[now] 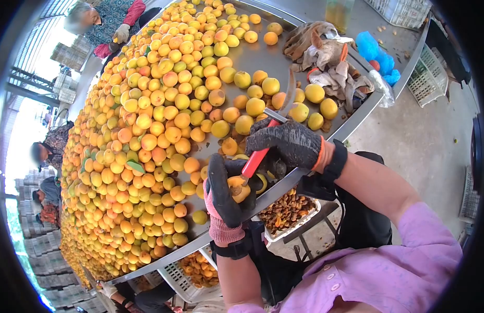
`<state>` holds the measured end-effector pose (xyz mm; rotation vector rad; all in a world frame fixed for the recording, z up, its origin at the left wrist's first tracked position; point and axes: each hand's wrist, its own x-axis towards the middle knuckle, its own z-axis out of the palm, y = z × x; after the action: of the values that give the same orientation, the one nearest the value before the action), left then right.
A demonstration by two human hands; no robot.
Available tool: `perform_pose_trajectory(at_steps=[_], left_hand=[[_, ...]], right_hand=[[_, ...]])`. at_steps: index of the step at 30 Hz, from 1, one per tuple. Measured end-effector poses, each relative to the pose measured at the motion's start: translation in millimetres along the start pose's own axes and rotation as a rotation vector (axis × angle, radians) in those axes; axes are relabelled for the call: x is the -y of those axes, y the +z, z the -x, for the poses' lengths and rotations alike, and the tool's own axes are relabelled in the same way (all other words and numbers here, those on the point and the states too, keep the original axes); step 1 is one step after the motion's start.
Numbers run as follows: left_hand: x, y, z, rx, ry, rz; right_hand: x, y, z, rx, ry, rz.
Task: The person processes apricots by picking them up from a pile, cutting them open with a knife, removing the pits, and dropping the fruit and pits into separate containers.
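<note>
1. Two gloved hands meet at the table rim (pixel 296 177): the left hand (pixel 223 195) is closed around an apricot (pixel 238 190), and the right hand (pixel 289 145) is clenched on a red-handled knife (pixel 255 160) with its tip at the fruit.
2. This looks like pitting. The next move calls for a steady twist, with the blade kept clear of the left fingers.
3. A pit tray (pixel 288 211) sits just below the rim. The apricot pile (pixel 148 135) crowds the left, and bare metal shows ahead.

Our left hand (pixel 226 195) in pink-cuffed black glove, right hand (pixel 290 145) in orange-cuffed one, black wristbands (pixel 232 249), lilac buttoned shirt (pixel 388 271)
</note>
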<state>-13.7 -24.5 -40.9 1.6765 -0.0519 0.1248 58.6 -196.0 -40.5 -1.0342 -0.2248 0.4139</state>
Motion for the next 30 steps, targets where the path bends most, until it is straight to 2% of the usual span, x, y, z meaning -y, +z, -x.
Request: perform_pose_trajectory(at_steps=[1,2,3,4,5,7,9,10,11,12,13,14,15,16,18,20,22,23,24,25,26,29,30], left_hand=[[-7,-1,-6,-0.019,-0.323,0.251],[-3,-2,-10,-0.02,-0.325,0.254],[3,-4,-13,0.024,0.085,-0.155],[6,-5,-16,0.064,0.496,-0.561],[5,-3,-17,0.058,0.495,-0.556],[-2,2,-18,-0.084,-0.151,-0.049],[11,-9,-20,-0.084,-0.165,-0.04],[14,-12,-21,-0.082,-0.179,-0.04],[15,-11,-19,-0.117,-0.181,-0.244],[7,-6,-19,-0.116,-0.18,-0.243],[-1,0,-20,-0.217,-0.185,-0.124],[-5,4,-20,-0.315,-0.188,-0.005],[14,-8,-24,-0.282,-0.351,0.119],[11,-3,-21,-0.274,-0.35,0.115],[2,6,-20,-0.416,-0.318,0.271],[3,3,-23,-0.366,-0.371,0.25],[-5,9,-12,-0.156,0.152,-0.244],[2,6,-10,-0.136,0.357,-0.339],[7,2,-10,-0.129,0.353,-0.337],[10,-4,-11,-0.085,0.395,-0.484],[12,-7,-13,-0.045,0.438,-0.63],[13,-9,-16,-0.013,0.315,-0.744],[11,-8,-17,-0.014,0.312,-0.743]], right_hand=[[-3,-4,-1,0.001,0.003,0.004],[-5,-6,-2,-0.012,0.127,-0.091],[-6,-6,-2,-0.026,0.253,-0.187],[-6,-3,-3,-0.024,0.258,-0.182],[-5,1,-3,-0.044,0.219,-0.108],[3,14,3,-0.067,0.181,-0.03],[18,34,11,-0.115,0.249,0.251],[14,40,16,-0.116,0.249,0.253],[9,45,22,-0.074,0.051,0.388],[4,48,24,-0.031,-0.15,0.521],[-19,41,17,0.033,-0.837,1.026],[-29,53,25,-0.006,-0.627,0.905],[-31,60,32,-0.024,-0.553,0.916],[-26,66,36,-0.044,-0.478,0.925],[-40,54,24,-0.032,-0.553,0.812],[-30,40,14,-0.02,-0.622,0.698],[5,22,10,-0.022,0.138,0.064],[2,20,9,-0.029,0.138,0.062],[-5,17,8,-0.055,0.143,-0.09],[-9,15,6,-0.077,0.147,-0.239],[-10,13,4,-0.079,0.149,-0.234],[-6,18,3,0.028,0.08,-0.087],[10,27,5,0.013,0.153,0.132]])
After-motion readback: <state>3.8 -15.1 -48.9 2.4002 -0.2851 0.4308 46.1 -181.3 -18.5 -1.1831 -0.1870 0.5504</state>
